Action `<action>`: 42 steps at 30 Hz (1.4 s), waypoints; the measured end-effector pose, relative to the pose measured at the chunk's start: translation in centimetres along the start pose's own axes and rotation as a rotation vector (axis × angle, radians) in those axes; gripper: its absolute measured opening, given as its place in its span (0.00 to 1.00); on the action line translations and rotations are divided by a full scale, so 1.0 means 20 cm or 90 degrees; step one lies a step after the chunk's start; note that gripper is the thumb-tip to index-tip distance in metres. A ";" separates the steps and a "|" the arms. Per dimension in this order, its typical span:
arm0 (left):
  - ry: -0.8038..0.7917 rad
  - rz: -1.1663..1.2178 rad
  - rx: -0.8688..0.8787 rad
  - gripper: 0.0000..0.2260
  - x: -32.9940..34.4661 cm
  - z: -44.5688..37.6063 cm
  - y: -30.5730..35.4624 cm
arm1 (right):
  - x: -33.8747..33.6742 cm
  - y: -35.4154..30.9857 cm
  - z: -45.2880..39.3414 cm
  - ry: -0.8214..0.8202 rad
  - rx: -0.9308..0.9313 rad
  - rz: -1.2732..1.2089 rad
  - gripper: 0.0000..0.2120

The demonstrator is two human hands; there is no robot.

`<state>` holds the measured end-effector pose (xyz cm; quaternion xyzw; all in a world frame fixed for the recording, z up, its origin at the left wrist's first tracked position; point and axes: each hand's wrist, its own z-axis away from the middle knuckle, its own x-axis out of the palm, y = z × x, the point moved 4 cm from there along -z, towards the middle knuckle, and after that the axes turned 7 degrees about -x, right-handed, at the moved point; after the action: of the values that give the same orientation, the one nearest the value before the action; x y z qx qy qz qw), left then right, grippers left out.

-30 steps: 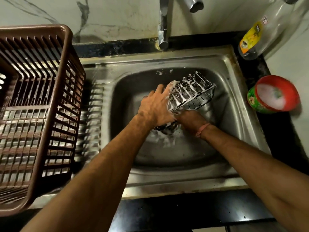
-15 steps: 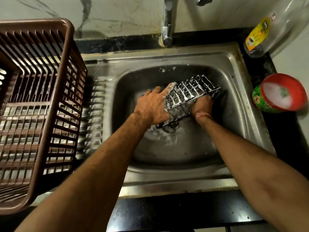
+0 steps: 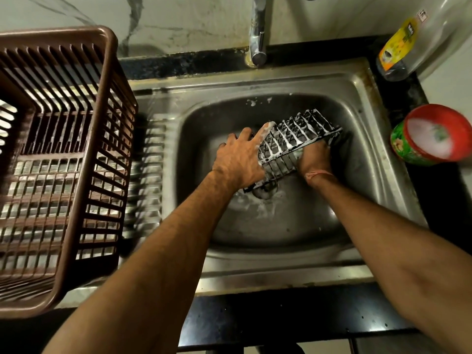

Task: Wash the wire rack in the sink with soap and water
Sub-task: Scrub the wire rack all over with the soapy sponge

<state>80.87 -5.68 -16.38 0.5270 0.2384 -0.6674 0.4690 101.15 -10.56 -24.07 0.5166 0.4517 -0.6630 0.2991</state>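
**Soapy rack held over the drain**

The rack [image 3: 293, 141] sits tilted in the sink [image 3: 362, 180], its wires streaked with white suds, its low end just above the drain [image 3: 265, 191]. The left hand [image 3: 238, 158] grips its left edge, fingers spread and wrapped over the frame. The right hand [image 3: 314, 157] is curled against the rack's right underside (whether it holds a scrubber I cannot tell). A brown basket [image 3: 84, 175] stands left, a soap tub [image 3: 431, 135] right, a bottle [image 3: 408, 44] behind it.

Your left hand [image 3: 238, 159] grips the wire rack [image 3: 293, 139] in the sink [image 3: 281, 272]; your right hand [image 3: 315, 157] presses its right side; basket [image 3: 63, 175] sits left of your fingers.
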 end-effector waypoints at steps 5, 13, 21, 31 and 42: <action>0.015 0.001 -0.009 0.49 0.02 -0.01 0.00 | 0.17 -0.14 0.13 -0.158 -0.169 0.035 0.17; 0.016 -0.013 -0.010 0.52 0.02 0.00 0.01 | -0.04 0.02 0.01 -0.118 -0.161 0.222 0.11; 0.020 0.001 -0.020 0.52 0.02 -0.01 0.01 | 0.07 0.00 0.15 -0.121 -0.228 0.228 0.17; 0.013 -0.012 -0.014 0.53 0.03 -0.01 0.01 | -0.01 -0.05 -0.08 -0.068 -0.233 0.188 0.15; 0.011 -0.016 -0.024 0.51 0.02 -0.01 0.02 | -0.10 -0.06 0.04 -0.139 -0.218 0.267 0.13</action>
<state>81.35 -5.87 -16.75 0.5209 0.2621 -0.6640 0.4680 100.36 -10.91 -21.86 0.4663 0.4056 -0.5524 0.5594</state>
